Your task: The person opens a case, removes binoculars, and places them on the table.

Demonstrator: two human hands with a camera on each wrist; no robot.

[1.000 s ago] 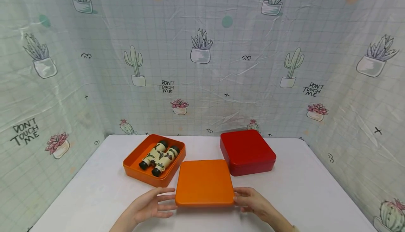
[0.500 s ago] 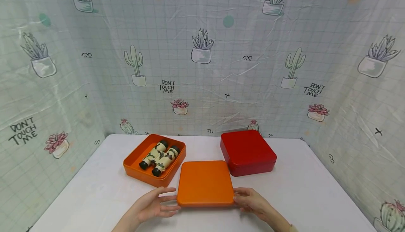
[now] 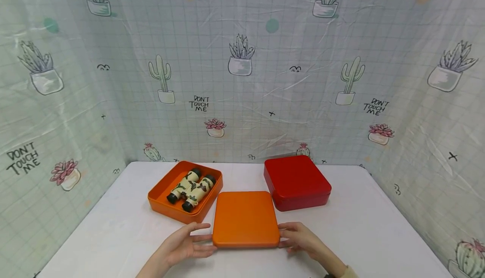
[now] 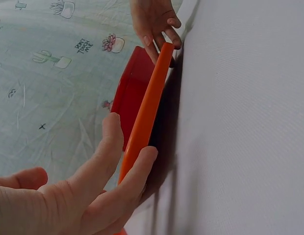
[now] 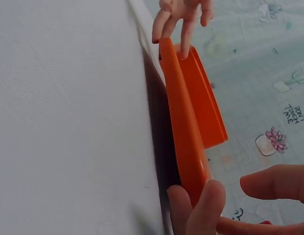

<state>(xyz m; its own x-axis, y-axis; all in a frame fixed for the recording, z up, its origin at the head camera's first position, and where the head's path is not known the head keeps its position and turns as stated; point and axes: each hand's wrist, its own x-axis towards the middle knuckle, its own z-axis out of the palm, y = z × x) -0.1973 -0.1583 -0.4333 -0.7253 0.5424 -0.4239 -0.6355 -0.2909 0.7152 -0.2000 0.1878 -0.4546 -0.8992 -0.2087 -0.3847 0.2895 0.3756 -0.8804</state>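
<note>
A square orange lid (image 3: 246,219) lies flat side up between the two hands, close over the table, with a dark shadow beneath it in both wrist views. The left hand (image 3: 185,244) is at its left edge, fingers spread and nearly straight. In the left wrist view, one fingertip (image 4: 151,154) reaches under the rim and the thumb stands apart. Relaxed fingers of the right hand (image 3: 301,240) touch the opposite edge; the right wrist view has two fingertips (image 5: 208,196) against the rim. Behind it, an open orange box (image 3: 163,210) holds camouflage-patterned binoculars (image 3: 195,189).
A closed red box (image 3: 297,181) stands behind and right of the lid, near its far right corner. The white table (image 3: 360,236) is backed by a cactus-printed curtain (image 3: 250,134), which also runs along both sides.
The lid's left edge has shifted slightly right, with the left hand following it. The right hand has moved a little left, and its fingers have loosened at the edge.
</note>
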